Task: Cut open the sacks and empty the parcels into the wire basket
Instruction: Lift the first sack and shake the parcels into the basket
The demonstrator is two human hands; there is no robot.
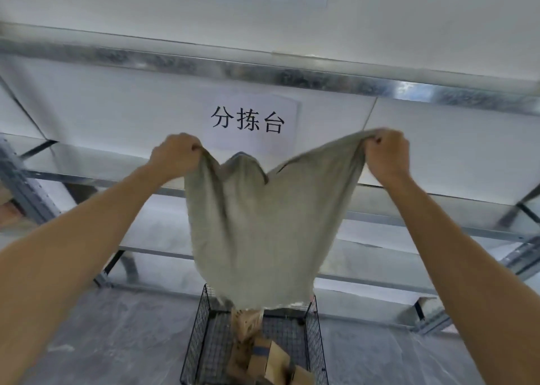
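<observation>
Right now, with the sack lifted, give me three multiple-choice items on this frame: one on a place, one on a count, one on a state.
1. Where does the grey-beige fabric sack hang?
A. over the black wire basket
B. folded on a table
C. inside a cart

2. How many hands grip the sack?
A. none
B. one
C. two

3. What state is the basket in?
A. empty
B. holding brown cardboard parcels
C. tipped over

Key:
1 A: the sack's lower end is right above the basket.
2 C: the left hand and the right hand each grip an upper corner.
3 B: boxes lie inside it.
</observation>
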